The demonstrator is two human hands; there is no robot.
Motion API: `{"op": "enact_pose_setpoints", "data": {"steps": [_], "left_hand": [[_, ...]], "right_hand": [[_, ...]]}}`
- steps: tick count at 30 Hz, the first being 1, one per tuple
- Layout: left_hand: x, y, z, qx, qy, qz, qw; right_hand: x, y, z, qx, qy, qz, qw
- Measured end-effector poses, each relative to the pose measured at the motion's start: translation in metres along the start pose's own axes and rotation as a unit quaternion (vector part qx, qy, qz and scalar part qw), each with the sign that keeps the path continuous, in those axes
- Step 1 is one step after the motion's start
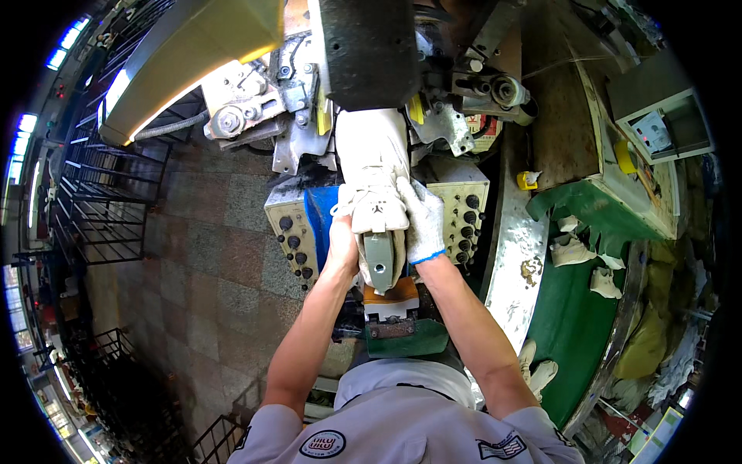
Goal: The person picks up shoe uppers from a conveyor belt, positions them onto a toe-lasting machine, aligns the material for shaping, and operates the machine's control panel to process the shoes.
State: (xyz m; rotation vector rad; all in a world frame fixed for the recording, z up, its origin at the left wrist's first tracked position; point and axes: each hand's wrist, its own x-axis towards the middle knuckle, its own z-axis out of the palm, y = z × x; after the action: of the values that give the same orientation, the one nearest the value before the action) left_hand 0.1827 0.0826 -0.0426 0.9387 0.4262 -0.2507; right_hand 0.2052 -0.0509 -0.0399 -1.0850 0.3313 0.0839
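A cream lace-up shoe upper (372, 151) sits stretched over a grey-green shoe last (379, 259), its toe pointing away from me under the dark head of a machine (367, 62). My bare left hand (343, 243) grips the heel end from the left. On the opposite side my right hand (423, 220), in a white knit glove with a blue cuff edge, holds the upper near the laces. The fingertips of my left hand are partly hidden behind the shoe. The toe's tip is covered by the machine head.
Metal clamp parts (297, 100) flank the toe. Control boxes with black knobs (468, 216) stand on both sides below. A yellowish curved arm (193, 62) reaches in at upper left. To the right, a green conveyor (568, 309) carries several cream shoe pieces (572, 251). Black racks (116, 185) stand left.
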Motion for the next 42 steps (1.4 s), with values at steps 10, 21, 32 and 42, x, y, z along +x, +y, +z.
{"op": "enact_pose_setpoints", "data": {"steps": [10, 21, 32, 42], "left_hand": [[0.017, -0.026, -0.019, -0.063, -0.041, 0.042, 0.996], [0.0, -0.052, -0.065, 0.325, 0.003, 0.147, 0.934], [-0.051, -0.187, -0.143, 0.636, 0.018, 0.196, 0.746], [-0.073, -0.119, -0.16, 0.563, 0.039, 0.067, 0.823]], "right_hand": [[0.001, 0.011, 0.001, 0.018, 0.031, 0.002, 0.999], [-0.015, 0.024, -0.069, -0.063, 0.027, -0.099, 0.993], [-0.148, -0.027, -0.171, -0.047, 0.166, 0.012, 0.985], [-0.14, -0.041, -0.156, -0.107, 0.101, 0.022, 0.989]]}}
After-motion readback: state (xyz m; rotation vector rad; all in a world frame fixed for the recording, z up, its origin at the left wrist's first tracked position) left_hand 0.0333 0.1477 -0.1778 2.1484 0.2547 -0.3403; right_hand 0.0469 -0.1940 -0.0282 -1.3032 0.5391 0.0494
